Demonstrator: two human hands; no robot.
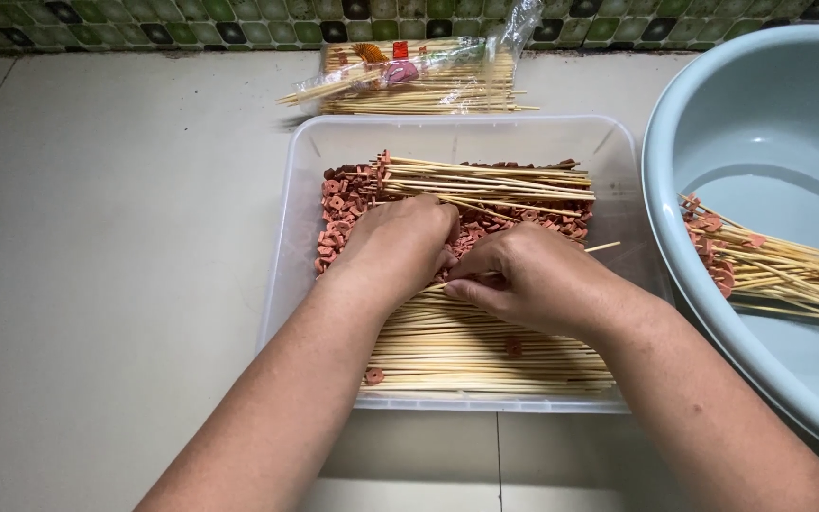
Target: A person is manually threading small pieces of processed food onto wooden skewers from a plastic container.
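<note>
A clear plastic tub (300, 175) on the floor holds several bamboo skewers (485, 356) and a heap of small reddish-brown sausage slices (343, 204). My left hand (395, 246) rests curled over the slices in the middle of the tub, fingertips down among them. My right hand (533, 280) is beside it, fingers pinched on a thin skewer (602, 247) whose tip sticks out to the right. The two hands touch at the fingertips. What the left fingers hold is hidden.
A pale blue basin (760, 114) at the right holds several skewers threaded with slices (770, 270). An opened plastic bag of skewers (419, 81) lies behind the tub by a green tiled wall (191, 28). Beige floor tiles (116, 237) lie to the left.
</note>
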